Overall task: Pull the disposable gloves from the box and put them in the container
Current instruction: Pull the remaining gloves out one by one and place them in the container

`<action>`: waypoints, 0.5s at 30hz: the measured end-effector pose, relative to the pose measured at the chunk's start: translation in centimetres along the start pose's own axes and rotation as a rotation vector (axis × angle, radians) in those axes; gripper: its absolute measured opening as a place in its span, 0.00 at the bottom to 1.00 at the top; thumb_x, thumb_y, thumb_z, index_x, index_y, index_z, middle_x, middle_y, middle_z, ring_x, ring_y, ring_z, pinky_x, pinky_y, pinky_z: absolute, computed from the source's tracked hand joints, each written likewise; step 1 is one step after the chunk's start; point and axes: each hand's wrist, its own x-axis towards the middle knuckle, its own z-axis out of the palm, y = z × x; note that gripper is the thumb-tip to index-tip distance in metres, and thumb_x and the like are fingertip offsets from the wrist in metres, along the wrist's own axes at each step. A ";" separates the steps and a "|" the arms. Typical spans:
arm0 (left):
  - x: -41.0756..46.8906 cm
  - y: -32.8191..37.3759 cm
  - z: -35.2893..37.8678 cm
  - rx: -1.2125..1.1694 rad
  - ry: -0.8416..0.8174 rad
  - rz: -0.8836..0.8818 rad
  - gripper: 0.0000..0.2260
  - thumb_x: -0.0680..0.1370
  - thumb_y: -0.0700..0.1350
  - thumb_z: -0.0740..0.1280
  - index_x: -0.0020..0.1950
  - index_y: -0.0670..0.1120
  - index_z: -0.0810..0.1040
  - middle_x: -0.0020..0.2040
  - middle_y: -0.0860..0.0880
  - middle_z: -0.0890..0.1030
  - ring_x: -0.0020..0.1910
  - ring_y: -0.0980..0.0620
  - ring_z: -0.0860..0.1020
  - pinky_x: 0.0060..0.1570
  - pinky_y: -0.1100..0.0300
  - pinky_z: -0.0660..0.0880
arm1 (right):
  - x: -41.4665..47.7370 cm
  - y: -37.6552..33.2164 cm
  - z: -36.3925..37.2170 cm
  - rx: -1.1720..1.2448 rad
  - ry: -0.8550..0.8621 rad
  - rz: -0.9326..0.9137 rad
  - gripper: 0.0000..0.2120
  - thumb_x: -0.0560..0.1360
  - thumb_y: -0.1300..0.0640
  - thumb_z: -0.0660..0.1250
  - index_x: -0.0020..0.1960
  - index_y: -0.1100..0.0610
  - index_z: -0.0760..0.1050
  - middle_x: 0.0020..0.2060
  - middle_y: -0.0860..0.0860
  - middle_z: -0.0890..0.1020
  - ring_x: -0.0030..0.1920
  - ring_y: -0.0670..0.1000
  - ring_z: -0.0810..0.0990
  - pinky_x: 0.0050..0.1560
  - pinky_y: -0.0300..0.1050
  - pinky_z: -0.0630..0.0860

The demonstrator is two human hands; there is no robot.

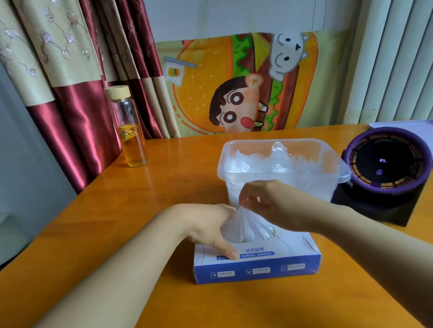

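Box (255,263) is sitting nearest on the table (125,195), slot facing up. Left hand (209,225) is lying on the box top, fingers straight, pressing down beside the slot. Glove (243,226) is standing part-way out of the slot, bunched to a peak; right hand (269,203) is pinching that peak between thumb and fingertips. Judgement: the pull is going best straight up and slowly, with the left hand bearing down so the box is not lifting, and an eye on any second glove trailing. Container (281,159) is standing open just behind the box, holding crumpled gloves (261,158); a short forward carry over its near rim is looking sufficient.
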 end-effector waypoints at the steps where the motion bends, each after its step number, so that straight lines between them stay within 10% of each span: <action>1: 0.0 -0.1 0.1 -0.005 0.001 -0.002 0.35 0.71 0.59 0.73 0.73 0.52 0.62 0.71 0.54 0.69 0.65 0.53 0.71 0.64 0.57 0.71 | -0.4 0.1 0.1 0.066 -0.019 0.036 0.10 0.78 0.49 0.63 0.57 0.50 0.74 0.48 0.44 0.77 0.42 0.44 0.75 0.42 0.34 0.72; 15: -0.6 0.5 -0.1 -0.036 -0.018 -0.054 0.30 0.71 0.59 0.73 0.69 0.52 0.67 0.65 0.53 0.76 0.59 0.52 0.76 0.58 0.60 0.72 | -0.3 -1.1 -3.1 0.266 0.427 0.145 0.05 0.79 0.56 0.61 0.52 0.56 0.75 0.44 0.47 0.77 0.45 0.47 0.76 0.42 0.35 0.70</action>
